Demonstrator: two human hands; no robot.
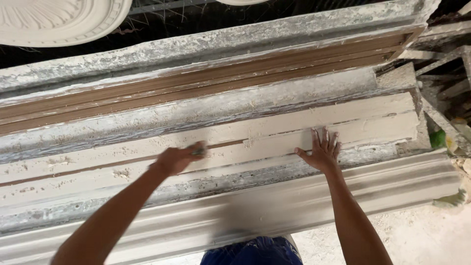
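On the wet plaster strip (294,130), right hand (323,153) fingers wide and flat, left hand (177,158) fingers around a small tool (198,152).

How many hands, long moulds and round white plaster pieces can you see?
Hands: 2, the left hand gripping a small tool and the right hand pressed flat on wet plaster.
Long moulds: 3, a brown mould, a plaster-filled mould and a front mould.
Round white plaster pieces: 2, a big medallion and a cropped one.
Total: 7
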